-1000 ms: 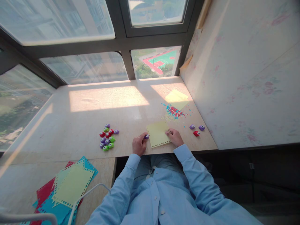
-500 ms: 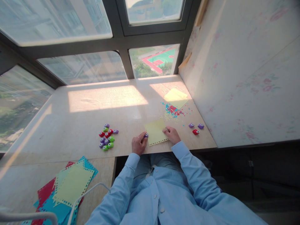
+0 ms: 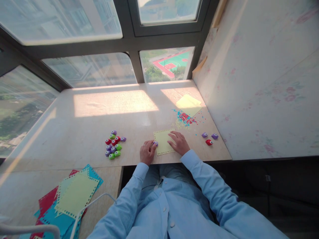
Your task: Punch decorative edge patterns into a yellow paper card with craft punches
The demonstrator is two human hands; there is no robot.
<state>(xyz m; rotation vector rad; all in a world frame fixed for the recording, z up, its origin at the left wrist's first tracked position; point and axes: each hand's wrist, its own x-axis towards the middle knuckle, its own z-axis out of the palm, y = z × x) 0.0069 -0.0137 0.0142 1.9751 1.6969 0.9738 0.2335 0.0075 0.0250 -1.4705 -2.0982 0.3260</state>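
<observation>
In the head view my left hand [image 3: 147, 152] is closed on a small purple craft punch [image 3: 156, 143], which sits at the left edge of a pale yellow sheet of paper [image 3: 163, 141]. A row of punched holes runs along the sheet's edges. My right hand [image 3: 179, 142] rests on the right part of that sheet, fingers spread and holding nothing. Its palm and fingers cover the sheet's right edge. To the left of my left hand stands a cluster of purple, green and red punches [image 3: 113, 149].
Two purple punches and a red punch [image 3: 209, 142] lie at the right. Beyond the sheet are scattered red, blue and yellow paper bits [image 3: 184, 118] and another yellow sheet [image 3: 188, 104]. Punched coloured sheets [image 3: 77, 194] overlap at lower left, near a white cable [image 3: 96, 199].
My right hand has let go of the sheet's right edge and spread its fingers over the paper. My left hand stays on the purple punch at the left edge.
</observation>
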